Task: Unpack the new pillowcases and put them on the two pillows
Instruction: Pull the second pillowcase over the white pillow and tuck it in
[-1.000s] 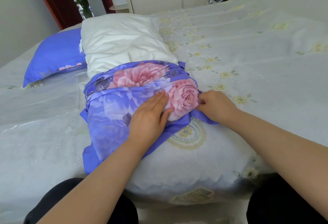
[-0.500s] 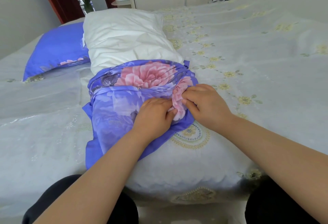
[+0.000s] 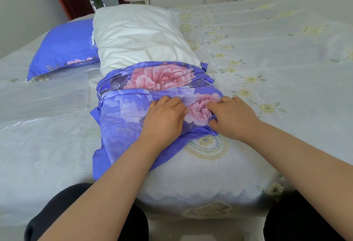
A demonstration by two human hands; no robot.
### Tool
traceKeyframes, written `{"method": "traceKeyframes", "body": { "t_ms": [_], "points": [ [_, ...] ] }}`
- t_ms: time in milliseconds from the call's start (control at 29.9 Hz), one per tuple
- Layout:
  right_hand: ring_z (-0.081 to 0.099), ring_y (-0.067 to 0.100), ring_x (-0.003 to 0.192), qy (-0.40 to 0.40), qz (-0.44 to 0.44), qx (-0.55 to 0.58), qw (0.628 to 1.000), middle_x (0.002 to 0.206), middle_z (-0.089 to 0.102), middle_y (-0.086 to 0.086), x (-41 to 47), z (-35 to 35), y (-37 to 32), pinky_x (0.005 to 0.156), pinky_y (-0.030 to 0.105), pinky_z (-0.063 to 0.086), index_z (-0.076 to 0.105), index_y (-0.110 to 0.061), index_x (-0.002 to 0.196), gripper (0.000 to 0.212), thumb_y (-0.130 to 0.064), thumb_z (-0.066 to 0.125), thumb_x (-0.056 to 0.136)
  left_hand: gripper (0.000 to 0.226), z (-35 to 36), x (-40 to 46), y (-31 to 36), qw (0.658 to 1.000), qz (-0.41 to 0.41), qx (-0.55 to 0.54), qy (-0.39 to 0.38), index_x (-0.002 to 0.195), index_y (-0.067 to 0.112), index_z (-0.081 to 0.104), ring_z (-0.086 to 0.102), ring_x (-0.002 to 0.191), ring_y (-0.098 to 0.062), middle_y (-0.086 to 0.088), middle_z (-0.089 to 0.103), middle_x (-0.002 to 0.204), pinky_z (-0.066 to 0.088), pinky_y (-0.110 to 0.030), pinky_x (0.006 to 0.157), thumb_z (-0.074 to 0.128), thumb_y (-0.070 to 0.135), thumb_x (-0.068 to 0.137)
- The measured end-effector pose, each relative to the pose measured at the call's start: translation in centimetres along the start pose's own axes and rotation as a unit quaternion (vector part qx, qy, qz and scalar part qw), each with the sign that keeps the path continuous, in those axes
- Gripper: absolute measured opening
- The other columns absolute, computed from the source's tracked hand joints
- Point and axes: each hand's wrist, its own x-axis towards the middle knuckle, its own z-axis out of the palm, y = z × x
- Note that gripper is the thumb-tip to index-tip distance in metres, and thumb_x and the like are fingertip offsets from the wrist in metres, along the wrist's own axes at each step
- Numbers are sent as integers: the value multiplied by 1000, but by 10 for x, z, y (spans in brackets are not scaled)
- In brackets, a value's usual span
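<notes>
A: Where do we see the purple flowered cloth pillowcase (image 3: 152, 95)?

B: Bunched over the near end of the plump white pillow (image 3: 139, 36). Our left hand (image 3: 164, 120) and right hand (image 3: 232, 118) curl their fingers, gripping its cloth.

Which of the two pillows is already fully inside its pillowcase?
The far-left pillow, wholly blue. The white pillow under both hands is still mostly bare; its floral pillowcase covers only the near end.

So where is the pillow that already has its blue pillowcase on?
The covered pillow lies on the bed at the far left of the head view, just left of the white pillow that is half inside the floral pillowcase.
</notes>
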Motion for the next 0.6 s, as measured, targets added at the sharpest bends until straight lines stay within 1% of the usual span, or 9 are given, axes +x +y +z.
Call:
{"method": "traceKeyframes", "body": {
  "t_ms": [100,200,334,367,401,434,468,534,601],
  "points": [
    [49,22,105,-46,37,-3,998,88,55,0,0,-4,5,86,33,33,55,-24,113,27,-30,40,91,8,-10,0,1,998,-2,-26,52,73,12,62,56,70,-29,-3,61,76,40,-33,65,60,10,80],
    [46,22,108,-76,67,1,995,108,61,0,4,-1,7,88,35,31,51,-27,123,35,-24,40,89,13,-20,-2,-2,997,1,-23,72,79,11,65,57,73,-30,-4,62,79,41,-36,70,54,14,86],
    [47,19,104,-94,19,-19,995,113,58,-8,-1,3,5,85,36,31,49,-26,118,33,-26,47,85,30,-18,0,-11,994,-68,-79,31,86,9,66,64,89,-32,-7,66,110,52,-40,73,44,27,91],
    [49,20,103,-102,1,-18,995,108,57,-9,-2,3,6,83,35,31,50,-27,113,29,-26,49,85,33,-15,0,-12,994,-69,-81,18,86,8,67,65,92,-31,-8,66,115,53,-40,74,42,29,92],
    [51,20,100,-114,-14,-9,993,99,55,-9,-2,2,6,78,32,32,50,-29,102,18,-24,50,84,34,-12,-1,-14,995,-63,-76,6,86,8,67,66,94,-30,-8,66,117,53,-40,76,41,30,92],
    [52,21,92,-146,-22,13,989,87,51,-9,0,-2,8,71,30,33,46,-30,86,10,-22,52,83,34,-11,0,-17,995,-65,-78,-7,90,8,68,65,97,-30,-8,66,118,52,-38,79,42,30,93],
    [50,22,84,-196,-22,41,980,78,47,-9,3,-6,12,63,28,33,41,-29,75,18,-21,55,82,32,-12,0,-20,992,-85,-92,-21,97,8,68,64,101,-29,-8,65,120,49,-37,82,43,29,95],
    [47,19,73,-299,1,114,947,72,47,-9,8,-19,25,57,25,34,44,-28,70,24,-16,62,80,27,-15,2,-31,977,-159,-139,-33,111,11,65,60,106,-28,-7,65,118,44,-32,85,46,24,98],
    [48,14,66,-372,35,187,909,69,53,-8,5,-28,38,56,21,36,56,-27,72,21,-9,64,78,22,-20,5,-41,958,-220,-182,-36,106,14,62,60,97,-25,-5,67,107,40,-28,78,46,26,98]
  ]
}}
